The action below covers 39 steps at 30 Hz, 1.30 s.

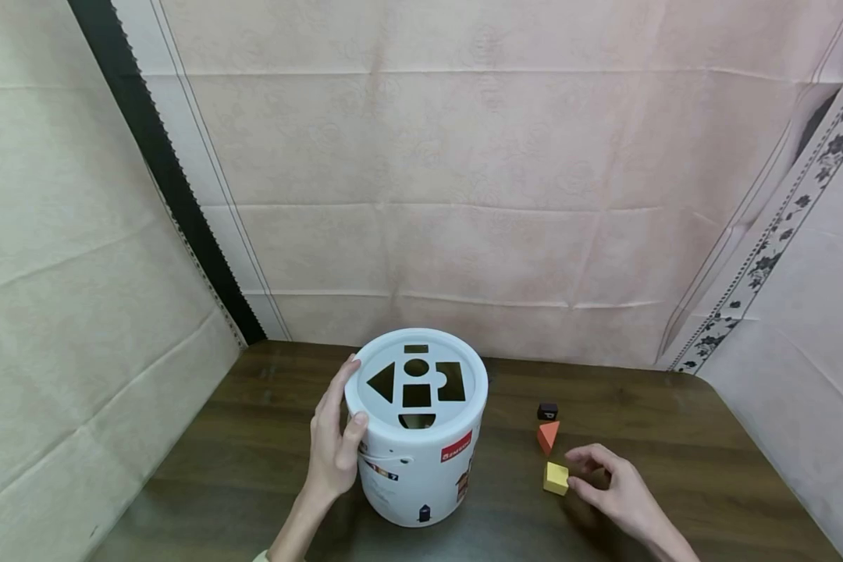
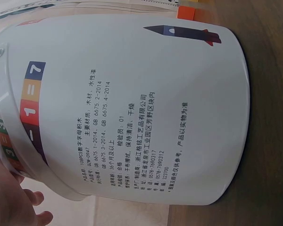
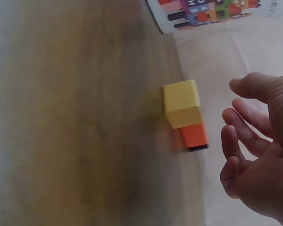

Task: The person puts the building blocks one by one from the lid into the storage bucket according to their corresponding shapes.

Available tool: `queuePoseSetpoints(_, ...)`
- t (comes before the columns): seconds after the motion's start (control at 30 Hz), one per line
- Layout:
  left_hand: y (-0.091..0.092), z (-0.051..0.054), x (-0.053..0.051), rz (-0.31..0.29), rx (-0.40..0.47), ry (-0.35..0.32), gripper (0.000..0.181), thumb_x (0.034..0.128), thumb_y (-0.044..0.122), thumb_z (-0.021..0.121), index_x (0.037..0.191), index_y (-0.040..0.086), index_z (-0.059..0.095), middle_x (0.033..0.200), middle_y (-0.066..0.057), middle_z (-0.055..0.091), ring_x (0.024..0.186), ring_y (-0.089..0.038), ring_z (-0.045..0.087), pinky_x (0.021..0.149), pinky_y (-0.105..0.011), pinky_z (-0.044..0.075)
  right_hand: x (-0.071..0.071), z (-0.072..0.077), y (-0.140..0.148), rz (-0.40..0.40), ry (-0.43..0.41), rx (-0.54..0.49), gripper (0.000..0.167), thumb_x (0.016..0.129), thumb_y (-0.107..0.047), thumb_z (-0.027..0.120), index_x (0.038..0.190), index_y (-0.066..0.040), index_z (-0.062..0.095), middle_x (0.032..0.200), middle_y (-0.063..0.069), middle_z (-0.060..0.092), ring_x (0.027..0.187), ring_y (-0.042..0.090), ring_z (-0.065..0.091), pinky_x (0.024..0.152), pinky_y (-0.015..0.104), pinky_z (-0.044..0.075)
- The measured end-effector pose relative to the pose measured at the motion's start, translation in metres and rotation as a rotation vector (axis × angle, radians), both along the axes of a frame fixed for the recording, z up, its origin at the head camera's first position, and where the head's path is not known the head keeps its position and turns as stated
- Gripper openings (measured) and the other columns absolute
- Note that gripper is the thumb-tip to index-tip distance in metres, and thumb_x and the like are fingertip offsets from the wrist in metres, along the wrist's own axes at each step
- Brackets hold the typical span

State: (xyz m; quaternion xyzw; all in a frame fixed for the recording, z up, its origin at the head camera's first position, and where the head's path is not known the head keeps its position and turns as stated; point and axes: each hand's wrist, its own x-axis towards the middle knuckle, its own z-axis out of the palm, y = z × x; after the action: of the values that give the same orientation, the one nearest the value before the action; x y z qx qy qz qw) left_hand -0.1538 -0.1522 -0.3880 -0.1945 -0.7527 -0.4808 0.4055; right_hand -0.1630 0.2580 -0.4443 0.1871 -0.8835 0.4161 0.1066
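A white shape-sorter bucket (image 1: 421, 468) stands upright on the table. Its pale lid (image 1: 389, 349) has cut-out holes, among them a triangle, a circle and a square. My left hand (image 1: 333, 441) holds the bucket's left side at the lid's rim, thumb toward the front; in the left wrist view some fingertips (image 2: 33, 197) show beside the rim. Right of the bucket lie a yellow cube (image 1: 556, 478), an orange triangular block (image 1: 547, 437) and a small black block (image 1: 547, 411). My right hand (image 1: 614, 488) is just right of the cube, its fingers loosely bent and holding nothing.
The dark wooden table (image 1: 253, 453) meets a cloth-covered wall (image 1: 464, 257) behind the bucket. Cloth screens also flank it on the left (image 1: 77, 312) and on the right (image 1: 801, 375). A thin handle (image 2: 12, 108) lies against the bucket's side.
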Motion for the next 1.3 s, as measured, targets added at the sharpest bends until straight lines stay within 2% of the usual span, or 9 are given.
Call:
queuePoseSetpoints(0.17, 0.000, 0.000, 0.000, 0.000, 0.002, 0.000, 0.062, 0.0985, 0.044, 0.045, 0.147, 0.007, 0.049, 0.150, -0.009, 0.048, 0.133, -0.030, 0.048, 0.104, -0.026, 0.035, 0.003, -0.012, 0.000, -0.033, -0.042, -0.052, 0.033, 0.081, -0.005, 0.082, 0.111, -0.008, 0.069, 0.095, 0.001, 0.064, 0.080, 0.011, 0.057, 0.064, 0.028, 0.046)
queuePoseSetpoints(0.37, 0.000, 0.000, 0.000, -0.003, 0.003, 0.001, 0.062, 0.0981, 0.044, 0.045, 0.147, 0.007, 0.049, 0.150, -0.009, 0.048, 0.133, -0.030, 0.048, 0.104, -0.026, 0.034, 0.002, -0.020, -0.001, -0.023, 0.000, -0.091, 0.037, 0.078, -0.001, 0.083, 0.112, -0.005, 0.067, 0.101, 0.005, 0.065, 0.080, 0.014, 0.057, 0.063, 0.028, 0.046)
queuePoseSetpoints(0.6, 0.000, 0.001, -0.001, -0.006, 0.005, 0.010, 0.061, 0.0981, 0.042, 0.046, 0.147, 0.005, 0.049, 0.150, -0.010, 0.048, 0.133, -0.030, 0.047, 0.105, -0.025, 0.034, 0.003, -0.028, -0.002, 0.000, 0.029, -0.086, 0.039, 0.074, 0.001, 0.084, 0.110, -0.004, 0.068, 0.097, 0.000, 0.064, 0.079, 0.013, 0.056, 0.063, 0.028, 0.044)
queuePoseSetpoints(0.93, 0.001, 0.000, 0.000, -0.002, 0.005, -0.003, 0.061, 0.0986, 0.044, 0.045, 0.147, 0.006, 0.049, 0.150, -0.010, 0.048, 0.133, -0.030, 0.047, 0.105, -0.025, 0.034, 0.000, -0.027, -0.002, -0.025, -0.123, -0.068, 0.039, 0.077, -0.003, 0.083, 0.113, -0.005, 0.067, 0.094, -0.002, 0.063, 0.080, 0.011, 0.057, 0.064, 0.028, 0.044)
queuePoseSetpoints(1.3, 0.000, -0.001, 0.000, 0.000, 0.005, -0.013, 0.061, 0.0986, 0.044, 0.045, 0.148, 0.007, 0.049, 0.150, -0.009, 0.047, 0.132, -0.029, 0.048, 0.104, -0.026, 0.035, -0.004, -0.026, 0.000, -0.019, -0.176, -0.041, 0.031, 0.081, -0.003, 0.080, 0.109, -0.005, 0.067, 0.086, 0.000, 0.062, 0.076, 0.007, 0.055, 0.063, 0.027, 0.045)
